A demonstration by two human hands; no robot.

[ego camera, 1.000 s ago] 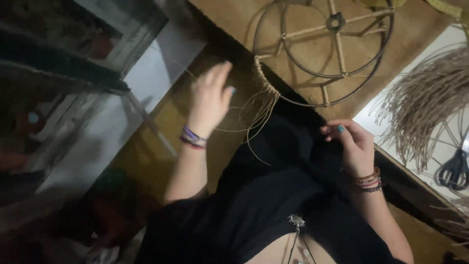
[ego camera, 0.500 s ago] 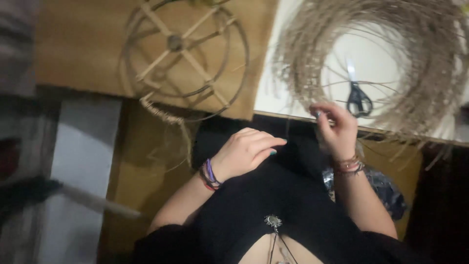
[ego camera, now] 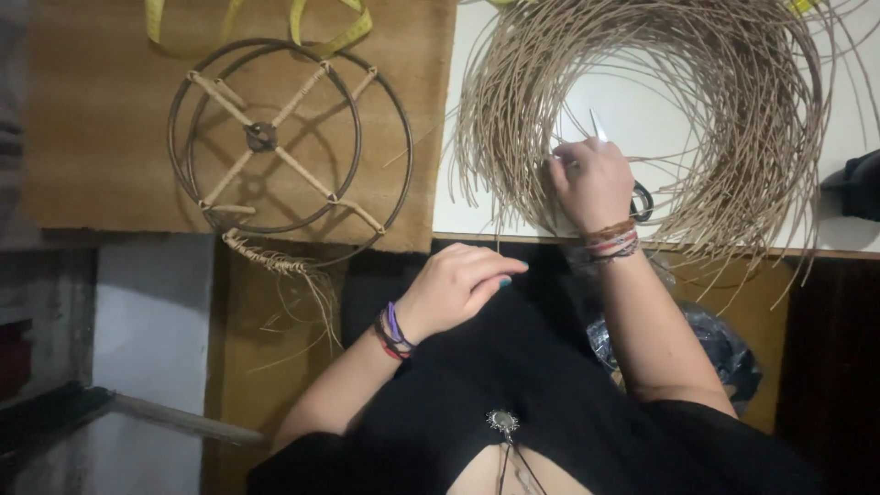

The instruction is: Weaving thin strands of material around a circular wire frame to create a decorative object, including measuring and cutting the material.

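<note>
My right hand point(ego camera: 591, 183) lies inside a big loose coil of tan rattan strands point(ego camera: 513, 101) on a white table point(ego camera: 687, 119). Its fingers are closed over a pair of scissors point(ego camera: 642, 200); the blade tip pokes out above the knuckles and a dark handle loop shows at the right. My left hand point(ego camera: 458, 289) rests on my black-clothed lap with loosely curled fingers, holding nothing. A round metal frame point(ego camera: 284, 137) with wrapped cross spokes lies on a brown board point(ego camera: 92, 137) to the left. A short woven fringe point(ego camera: 275, 261) hangs from its near rim.
A yellow tape measure point(ego camera: 339, 37) lies at the top of the brown board. A dark object point(ego camera: 857, 183) sits at the table's right edge. A dark plastic bag point(ego camera: 724, 348) is below the table by my right arm. A grey stick point(ego camera: 174, 417) lies at lower left.
My left hand dropped from the frame's loose strands onto my lap. My right hand reached forward into the rattan coil and closed over the scissors. The view swung right.
</note>
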